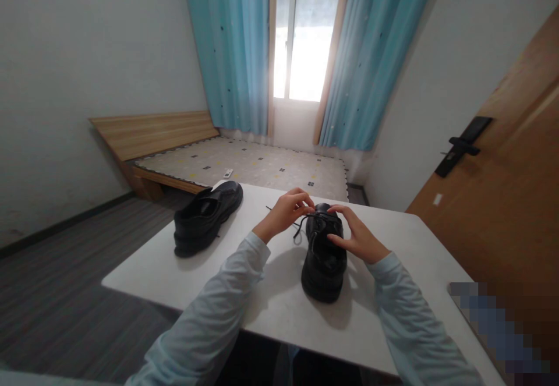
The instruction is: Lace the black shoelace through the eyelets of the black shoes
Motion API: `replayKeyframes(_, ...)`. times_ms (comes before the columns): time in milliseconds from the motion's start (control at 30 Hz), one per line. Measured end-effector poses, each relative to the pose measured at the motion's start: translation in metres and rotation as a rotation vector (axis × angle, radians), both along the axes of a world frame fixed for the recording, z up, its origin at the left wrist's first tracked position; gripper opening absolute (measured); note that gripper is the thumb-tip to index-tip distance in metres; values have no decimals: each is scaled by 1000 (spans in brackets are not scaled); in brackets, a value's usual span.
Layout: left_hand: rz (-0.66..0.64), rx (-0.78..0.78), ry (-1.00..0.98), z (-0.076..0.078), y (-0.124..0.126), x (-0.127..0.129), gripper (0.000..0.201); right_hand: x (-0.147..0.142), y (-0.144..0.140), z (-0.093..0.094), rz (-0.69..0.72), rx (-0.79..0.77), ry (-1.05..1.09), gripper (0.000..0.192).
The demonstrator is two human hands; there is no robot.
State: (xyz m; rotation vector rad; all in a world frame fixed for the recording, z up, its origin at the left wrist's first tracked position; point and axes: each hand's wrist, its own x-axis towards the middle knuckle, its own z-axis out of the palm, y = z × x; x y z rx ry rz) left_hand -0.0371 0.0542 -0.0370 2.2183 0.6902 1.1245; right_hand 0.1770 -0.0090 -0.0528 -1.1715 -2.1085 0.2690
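A black lace-up shoe (324, 275) stands on the white table in front of me, its toe pointing away. My left hand (290, 210) is at the shoe's left side near the toe, thumb and fingers pinched together on the black shoelace (299, 227). Loose lace hangs to the left of the shoe. My right hand (358, 236) rests against the right side of the shoe, fingers over the upper and thumb by the opening, gripping it. To the left, apart from both hands, lies a second black shoe (205, 214).
The white table (148, 272) has a rounded left corner. Behind it stands a bed (257, 162) with a small white remote (227, 173) on it. Blue curtains (238, 54) flank the window. A brown door (515, 159) with a black handle is at right.
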Motion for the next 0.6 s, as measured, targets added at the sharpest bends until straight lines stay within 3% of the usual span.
replayKeyframes(167,-31,52,146,-9,3,3,8,-10,0,-4,10,82,52,33)
replayKeyframes(400,-111,102,270,-6,1,1,9,-15,2,-8,-76,106,44,5)
replayKeyframes(600,-112,126,295,-6,1,1,6,-15,5,-12,-104,95,57,10)
